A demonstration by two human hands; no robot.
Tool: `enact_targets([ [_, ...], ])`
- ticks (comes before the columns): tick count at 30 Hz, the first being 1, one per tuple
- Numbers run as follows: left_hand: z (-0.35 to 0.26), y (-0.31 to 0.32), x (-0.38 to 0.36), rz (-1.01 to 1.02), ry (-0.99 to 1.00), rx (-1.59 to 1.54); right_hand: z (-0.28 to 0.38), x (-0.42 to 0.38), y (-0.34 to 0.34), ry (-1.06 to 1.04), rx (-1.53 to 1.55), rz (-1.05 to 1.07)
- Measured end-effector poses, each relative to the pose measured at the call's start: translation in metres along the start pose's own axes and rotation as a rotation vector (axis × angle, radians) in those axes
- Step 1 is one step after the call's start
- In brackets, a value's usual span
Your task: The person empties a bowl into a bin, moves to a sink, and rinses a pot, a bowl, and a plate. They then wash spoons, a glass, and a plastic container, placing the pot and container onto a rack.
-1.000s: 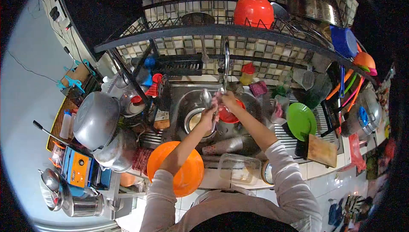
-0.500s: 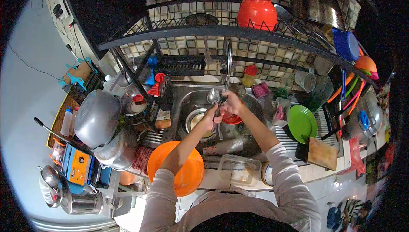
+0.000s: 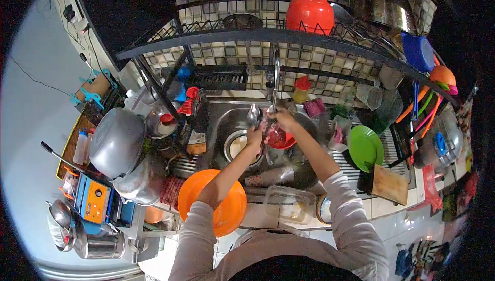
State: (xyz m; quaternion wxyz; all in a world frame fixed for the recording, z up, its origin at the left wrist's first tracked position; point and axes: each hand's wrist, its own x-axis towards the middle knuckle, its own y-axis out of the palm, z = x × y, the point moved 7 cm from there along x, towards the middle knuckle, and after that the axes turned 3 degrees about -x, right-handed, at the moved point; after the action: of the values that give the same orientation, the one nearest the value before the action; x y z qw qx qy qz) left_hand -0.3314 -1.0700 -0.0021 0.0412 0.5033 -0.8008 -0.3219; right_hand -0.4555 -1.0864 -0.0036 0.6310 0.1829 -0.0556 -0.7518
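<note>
My left hand (image 3: 254, 137) is closed around a bunch of metal spoons (image 3: 253, 114), their bowls pointing up toward the tap. Close beside it, under the running tap (image 3: 277, 77), my right hand (image 3: 283, 120) has its fingers curled at the spoons; what they pinch is too small to make out. Both hands are over the steel sink (image 3: 219, 126). Below them in the sink lie a red bowl (image 3: 282, 140), a round metal dish (image 3: 228, 149) with pale contents, and a stack of clear cups (image 3: 276, 177) on its side.
An orange basin (image 3: 232, 214) and a clear plastic container (image 3: 289, 198) stand at the front edge. To the right are a green plate (image 3: 366, 149) and a wooden board (image 3: 390, 185). A black rack (image 3: 247, 36) spans overhead. Large pots (image 3: 118, 139) are stacked left.
My left hand and the spoons have shifted slightly left. My right hand has risen a little toward the tap, its fingers drawing away from the left hand's grip.
</note>
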Motion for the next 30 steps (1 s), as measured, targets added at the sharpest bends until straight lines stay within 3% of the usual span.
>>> enact_targets([
  [2, 0.001, -0.001, 0.0, -0.006, 0.011, -0.005, 0.0, 0.002, 0.007, 0.014, -0.014, 0.101],
  [4, 0.004, -0.003, 0.002, -0.009, 0.019, -0.008, -0.034, 0.065, -0.047, -0.23, -0.74, -0.214],
  [5, 0.009, -0.005, 0.004, -0.006, 0.006, -0.026, -0.015, 0.026, -0.042, -0.228, -0.738, -0.217],
  [7, 0.01, -0.005, 0.003, -0.002, -0.007, -0.044, 0.053, -0.026, 0.024, -0.266, -1.078, -0.303],
  [8, 0.009, -0.003, -0.001, -0.01, -0.049, -0.072, 0.046, -0.023, 0.026, -0.266, -1.076, -0.303],
  [10, 0.009, -0.005, -0.004, -0.022, -0.093, -0.1, 0.038, -0.02, 0.026, -0.369, -0.504, -0.308],
  [11, 0.005, -0.003, -0.003, -0.005, -0.073, -0.062, 0.034, -0.02, 0.023, -0.368, -0.505, -0.307],
  [13, 0.003, -0.003, -0.002, 0.009, -0.049, -0.028, 0.016, -0.022, 0.034, -0.027, -0.059, -0.119],
  [14, 0.005, -0.002, -0.003, 0.008, -0.079, -0.021, 0.01, -0.013, 0.032, -0.028, -0.062, -0.114],
  [16, 0.005, 0.0, -0.007, 0.006, -0.109, -0.013, 0.009, -0.005, 0.014, -0.14, -0.176, -0.407],
  [17, 0.003, 0.001, -0.008, -0.013, -0.086, -0.03, 0.005, -0.001, 0.018, -0.186, -0.02, -0.246],
  [18, 0.002, 0.002, -0.009, -0.032, -0.062, -0.05, 0.008, -0.002, 0.019, -0.186, -0.022, -0.245],
  [20, 0.005, 0.004, -0.012, -0.047, -0.069, -0.013, 0.006, -0.01, 0.009, -0.075, -0.17, -0.467],
  [22, 0.006, 0.002, -0.012, -0.059, -0.076, 0.026, 0.004, -0.011, 0.008, 0.008, -0.24, -0.439],
  [24, 0.01, -0.004, -0.008, -0.126, -0.09, 0.023, 0.004, -0.006, 0.02, -0.076, -0.012, -0.138],
  [28, 0.008, 0.0, -0.013, -0.017, -0.058, -0.032, -0.01, -0.002, 0.009, 0.05, -0.035, -0.027],
  [30, 0.007, 0.005, -0.018, -0.066, -0.073, -0.018, 0.011, 0.0, -0.004, -0.235, -0.895, -0.325],
])
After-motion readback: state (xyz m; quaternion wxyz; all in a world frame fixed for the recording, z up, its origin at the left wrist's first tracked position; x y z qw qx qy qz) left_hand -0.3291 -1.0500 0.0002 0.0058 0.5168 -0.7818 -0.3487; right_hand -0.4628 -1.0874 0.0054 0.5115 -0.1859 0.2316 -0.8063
